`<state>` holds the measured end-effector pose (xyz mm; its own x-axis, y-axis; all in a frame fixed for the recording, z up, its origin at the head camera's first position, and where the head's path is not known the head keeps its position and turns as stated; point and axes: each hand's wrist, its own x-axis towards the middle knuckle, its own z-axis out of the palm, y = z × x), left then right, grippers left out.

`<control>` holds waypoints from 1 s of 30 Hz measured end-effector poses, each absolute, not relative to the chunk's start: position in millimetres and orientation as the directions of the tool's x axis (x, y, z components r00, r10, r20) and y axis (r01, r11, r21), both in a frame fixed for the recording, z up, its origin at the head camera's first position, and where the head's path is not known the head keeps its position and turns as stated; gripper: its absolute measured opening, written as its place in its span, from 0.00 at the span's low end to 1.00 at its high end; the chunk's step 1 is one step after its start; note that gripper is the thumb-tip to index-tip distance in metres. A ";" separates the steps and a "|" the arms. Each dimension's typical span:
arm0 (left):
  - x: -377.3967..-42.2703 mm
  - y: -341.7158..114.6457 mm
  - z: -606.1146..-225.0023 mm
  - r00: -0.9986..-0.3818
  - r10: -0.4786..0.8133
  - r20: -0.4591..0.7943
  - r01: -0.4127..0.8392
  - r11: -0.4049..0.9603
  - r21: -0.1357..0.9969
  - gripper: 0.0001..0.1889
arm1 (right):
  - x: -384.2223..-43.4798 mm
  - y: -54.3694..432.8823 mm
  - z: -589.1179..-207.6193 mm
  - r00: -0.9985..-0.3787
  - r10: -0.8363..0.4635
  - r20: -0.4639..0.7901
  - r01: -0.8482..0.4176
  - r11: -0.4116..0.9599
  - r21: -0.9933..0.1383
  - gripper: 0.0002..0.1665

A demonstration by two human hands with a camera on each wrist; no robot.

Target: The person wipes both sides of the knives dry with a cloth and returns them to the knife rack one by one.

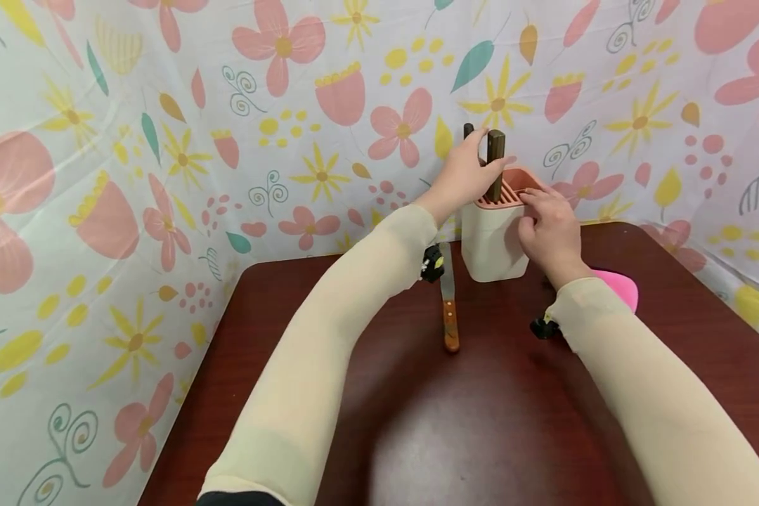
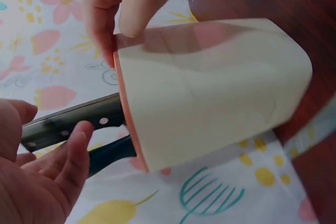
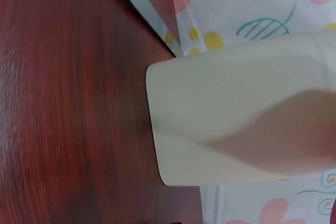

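A cream knife block with a salmon slotted top stands upright at the back of the table. A knife stands in its slots, its dark riveted handle up. My left hand is around that handle, thumb on one side and fingers on the other. Beside it in the left wrist view, a second dark handle sticks out of the top. With fingers over the rim and thumb against the outer wall, my right hand holds the block. The knife blades are hidden inside.
Left of the block, a long flat blade with a riveted wooden handle lies on the dark red table. A pink object is partly hidden behind the right forearm. A flowered cloth hangs behind the table.
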<state>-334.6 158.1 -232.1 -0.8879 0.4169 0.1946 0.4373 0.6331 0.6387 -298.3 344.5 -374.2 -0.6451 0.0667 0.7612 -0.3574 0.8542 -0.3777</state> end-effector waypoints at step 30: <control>-273.2 43.7 -396.2 -0.816 0.553 -0.170 0.314 0.669 0.674 0.15 | -192.5 436.6 -369.3 -0.944 -0.329 -0.033 -0.316 0.926 -0.208 0.54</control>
<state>-273.2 43.7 -396.2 -0.8156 0.5532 -0.1697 0.3138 0.6692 0.6735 -192.5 436.6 -369.3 -0.9436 -0.3294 -0.0330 -0.3158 0.9256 -0.2085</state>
